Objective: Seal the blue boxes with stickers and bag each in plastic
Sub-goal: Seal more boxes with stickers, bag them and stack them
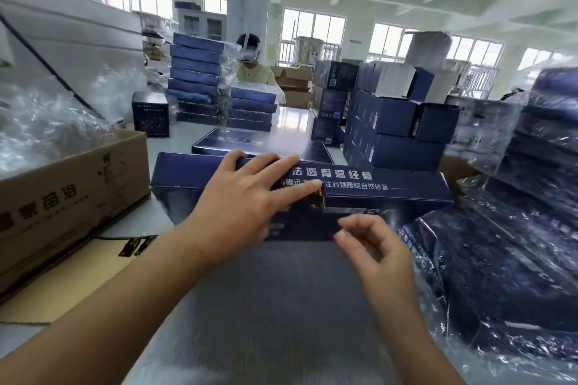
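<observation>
- Head view: the blue box [406, 189] lies across the bench in front of the person, with its long axis running from 9 o'clock to 3 o'clock. It is flat, matte printed card with white lettering along the near face.
- The left hand [240, 200] lies spread and flat on the box. Its fingers are straight and pointing toward 2 o'clock, and the forefinger tip is just beside a small dark-and-gold sticker [319, 202] at the lid seam.
- The right hand [372, 247] hovers off the box at about 5 o'clock from the sticker, with its fingers loosely curled. Nothing shows between them, though blur softens the fingertips.
- The sticker is nearer the left hand, so rubbing it down looks like that hand's job.
- At 3 to 4 o'clock sit the bagged boxes [500, 266], glossy under crinkled clear film.
- At 9 o'clock a brown corrugated carton [78, 184] holds loose clear plastic [47, 125].
- More dark-and-gold labels [136, 245] lie on a cardboard flap at 8 o'clock.
</observation>
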